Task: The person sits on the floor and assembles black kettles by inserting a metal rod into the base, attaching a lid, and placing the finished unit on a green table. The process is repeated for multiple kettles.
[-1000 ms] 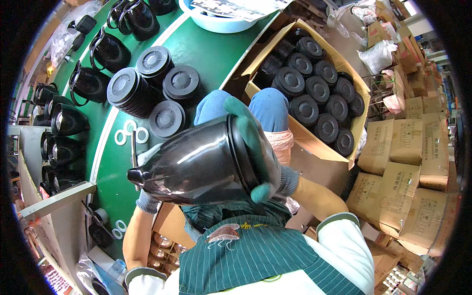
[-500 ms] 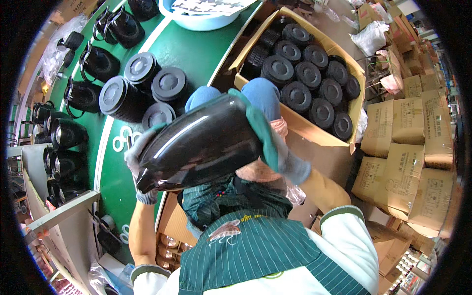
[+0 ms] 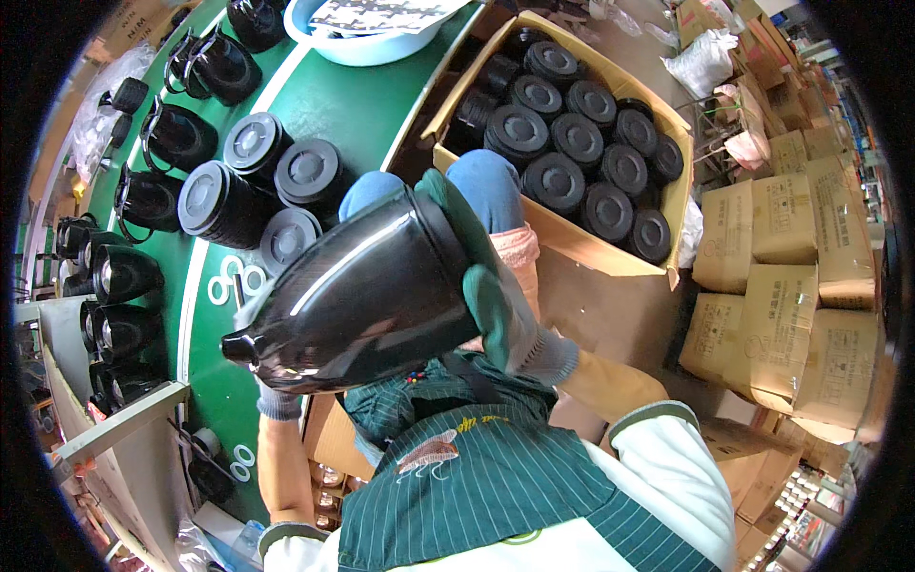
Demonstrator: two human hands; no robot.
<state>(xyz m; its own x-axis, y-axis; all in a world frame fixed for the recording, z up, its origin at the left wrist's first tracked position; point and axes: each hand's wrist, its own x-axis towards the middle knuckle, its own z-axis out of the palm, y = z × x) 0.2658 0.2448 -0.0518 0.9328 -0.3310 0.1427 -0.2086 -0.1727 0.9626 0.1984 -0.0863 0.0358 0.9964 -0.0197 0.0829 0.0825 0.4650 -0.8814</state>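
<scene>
A glossy black jug body [image 3: 348, 296] with a short spout lies tilted on its side above my lap. Its spout end points left and its broad end right. My right hand [image 3: 488, 286], in a green-and-grey glove, is wrapped round the broad end, where a dark rim shows, thumb apart from the fingers. At the spout end my left hand [image 3: 254, 307], in a grey glove, holds the jug from its far side; most of its fingers are hidden. Left of the jug, ribbed stacks of round black caps [image 3: 311, 172] stand on the green table [image 3: 362, 105].
An open carton [image 3: 596, 255] of stacked black caps stands beyond my knees. Handled black jugs [image 3: 181, 138] line the table's left side, near white rings [image 3: 232, 278]. A light-blue basin [image 3: 372, 50] sits at the far edge. Closed cartons [image 3: 777, 315] are piled at right.
The jug has turned, bringing its spout further left and its broad rim into view. My right hand has shifted its grip round that end. The whole view has moved slightly.
</scene>
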